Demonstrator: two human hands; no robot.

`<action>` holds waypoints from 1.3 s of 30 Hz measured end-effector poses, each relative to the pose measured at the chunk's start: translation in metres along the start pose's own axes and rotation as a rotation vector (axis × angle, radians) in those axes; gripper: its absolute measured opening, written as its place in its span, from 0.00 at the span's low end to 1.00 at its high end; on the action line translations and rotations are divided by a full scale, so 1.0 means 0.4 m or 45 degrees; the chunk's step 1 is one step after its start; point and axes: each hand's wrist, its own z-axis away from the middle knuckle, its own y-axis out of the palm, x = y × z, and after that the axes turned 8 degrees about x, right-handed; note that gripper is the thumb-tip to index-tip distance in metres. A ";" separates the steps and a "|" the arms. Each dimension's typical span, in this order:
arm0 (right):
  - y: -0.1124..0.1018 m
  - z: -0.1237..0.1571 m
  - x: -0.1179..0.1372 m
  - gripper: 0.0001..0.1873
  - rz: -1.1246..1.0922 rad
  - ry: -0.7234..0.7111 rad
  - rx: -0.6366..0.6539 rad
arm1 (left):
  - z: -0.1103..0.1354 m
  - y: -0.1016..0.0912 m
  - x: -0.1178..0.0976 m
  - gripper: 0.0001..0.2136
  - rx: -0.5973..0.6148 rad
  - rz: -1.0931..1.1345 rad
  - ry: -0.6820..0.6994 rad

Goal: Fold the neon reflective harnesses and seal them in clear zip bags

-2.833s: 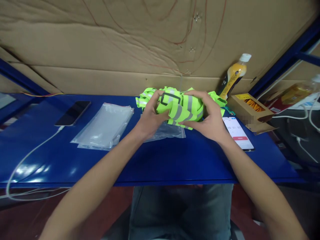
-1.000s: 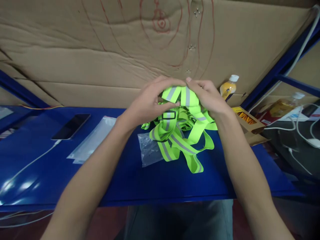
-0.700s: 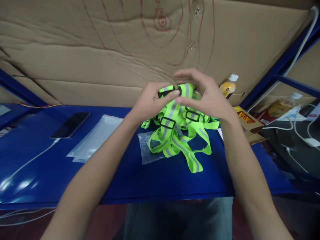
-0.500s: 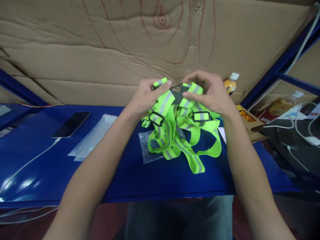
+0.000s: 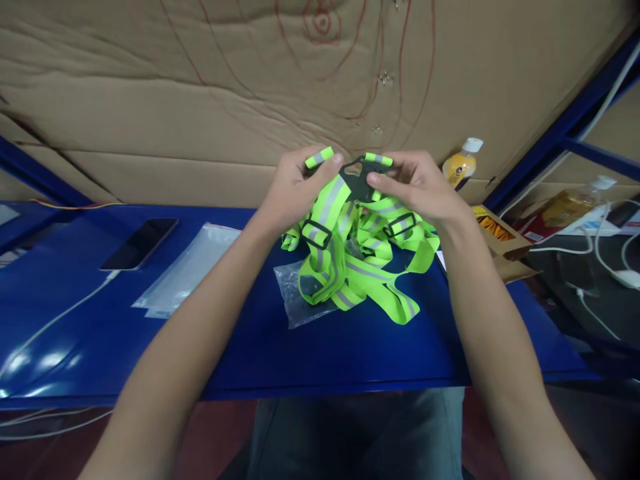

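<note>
Now uncovered, the plate (image 5: 358,185) is gripped by the right fingers (image 5: 390,187); the left fingers (image 5: 325,174) pinch the straps (image 5: 332,202), perhaps the plate too. The straps part sideways, heaped partly over the bag (image 5: 300,303) on the bench (image 5: 350,360).

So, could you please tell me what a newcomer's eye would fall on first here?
First, the tangle of neon-green straps at the middle of the blue table, its top held up by the left grip and right grip. Next, the white-capped yellow bottle just right of the right grip, and the red rings drawn on the cardboard behind.
</note>
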 end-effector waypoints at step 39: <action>-0.015 -0.009 0.005 0.24 0.041 -0.017 -0.280 | 0.008 -0.007 -0.027 0.22 0.351 -0.979 0.528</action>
